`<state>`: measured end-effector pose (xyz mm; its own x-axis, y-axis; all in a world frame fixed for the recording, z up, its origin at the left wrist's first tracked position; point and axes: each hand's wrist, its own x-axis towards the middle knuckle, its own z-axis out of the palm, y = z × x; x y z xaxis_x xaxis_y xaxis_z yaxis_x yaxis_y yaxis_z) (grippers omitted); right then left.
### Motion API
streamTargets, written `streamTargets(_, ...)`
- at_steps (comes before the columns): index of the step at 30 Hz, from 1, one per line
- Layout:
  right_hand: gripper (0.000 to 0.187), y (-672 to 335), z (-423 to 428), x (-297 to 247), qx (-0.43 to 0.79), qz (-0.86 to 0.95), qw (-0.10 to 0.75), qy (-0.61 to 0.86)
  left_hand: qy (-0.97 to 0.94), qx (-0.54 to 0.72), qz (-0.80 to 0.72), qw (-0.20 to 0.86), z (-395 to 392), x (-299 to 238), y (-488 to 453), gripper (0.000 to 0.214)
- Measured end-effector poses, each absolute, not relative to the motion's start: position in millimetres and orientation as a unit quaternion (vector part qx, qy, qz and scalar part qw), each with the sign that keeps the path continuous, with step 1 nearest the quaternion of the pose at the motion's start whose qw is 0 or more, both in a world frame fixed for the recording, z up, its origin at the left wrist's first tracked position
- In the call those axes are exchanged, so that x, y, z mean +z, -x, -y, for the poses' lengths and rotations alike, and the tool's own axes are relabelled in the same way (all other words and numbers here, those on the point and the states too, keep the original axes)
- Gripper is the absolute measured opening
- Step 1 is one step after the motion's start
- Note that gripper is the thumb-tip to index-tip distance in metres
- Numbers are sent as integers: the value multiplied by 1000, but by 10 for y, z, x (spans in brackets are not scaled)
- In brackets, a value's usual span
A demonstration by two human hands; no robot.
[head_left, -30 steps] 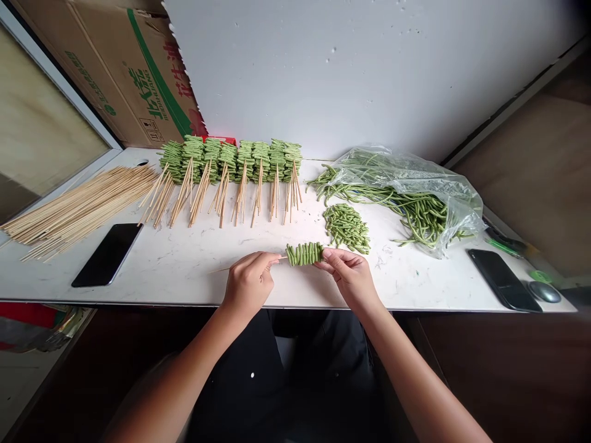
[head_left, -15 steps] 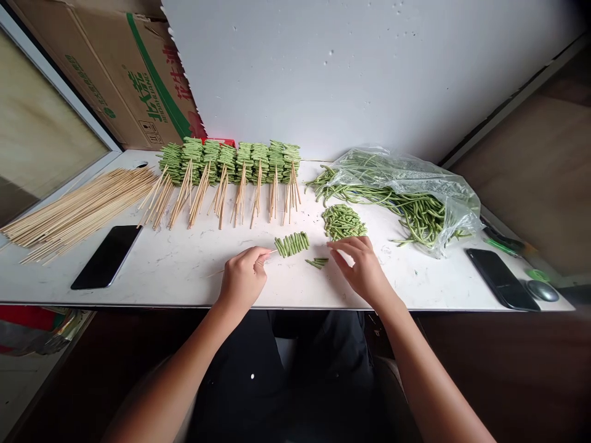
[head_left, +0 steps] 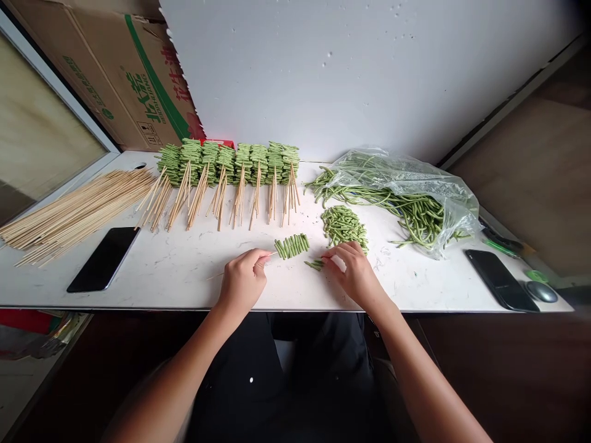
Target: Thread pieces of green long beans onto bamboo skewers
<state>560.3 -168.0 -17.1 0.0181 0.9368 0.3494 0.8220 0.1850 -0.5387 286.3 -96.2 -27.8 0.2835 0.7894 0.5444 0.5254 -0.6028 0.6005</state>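
My left hand point(head_left: 244, 278) pinches a thin bamboo skewer between thumb and forefinger. Threaded side by side on its far end is a row of cut green bean pieces point(head_left: 292, 246), held just over the table. To the right of that row, my right hand point(head_left: 351, 271) has thumb and forefinger closed on the end of a few loose bean pieces point(head_left: 314, 264) lying on the white surface. Beyond its knuckles lies a heap of cut bean pieces point(head_left: 344, 224), partly covered by the hand.
Finished bean skewers point(head_left: 226, 163) are stacked along the back, sticks toward me. Bare bamboo skewers point(head_left: 78, 212) and a phone point(head_left: 104, 258) lie left. On the right are a plastic bag point(head_left: 406, 175) of long beans, another phone point(head_left: 501, 280) and a mouse point(head_left: 541, 291).
My right hand has moved slightly left and down onto the loose bean pieces, and its fingers have closed there. My left hand keeps its grip on the skewer, almost unmoved.
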Motion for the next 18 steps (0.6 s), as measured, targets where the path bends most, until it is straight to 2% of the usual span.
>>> streamTargets(4, 28, -5602, 1652, -172, 236, 536, 478, 655, -780, 444, -407, 171, 994, -269, -2882, 22)
streamTargets(8, 31, -5562, 1638, -134, 414, 400, 577, 579, -782, 447, -398, 173, 1046, -268, -2911, 21)
streamTargets(12, 28, -5469, 1660, -86, 520, 323, 608, 505, -786, 451, -387, 170, 1090, -265, -2946, 21)
streamTargets(18, 27, -5358, 1677, -105, 559, 270, 619, 481, -792, 450, -377, 169, 1125, -266, -2979, 20)
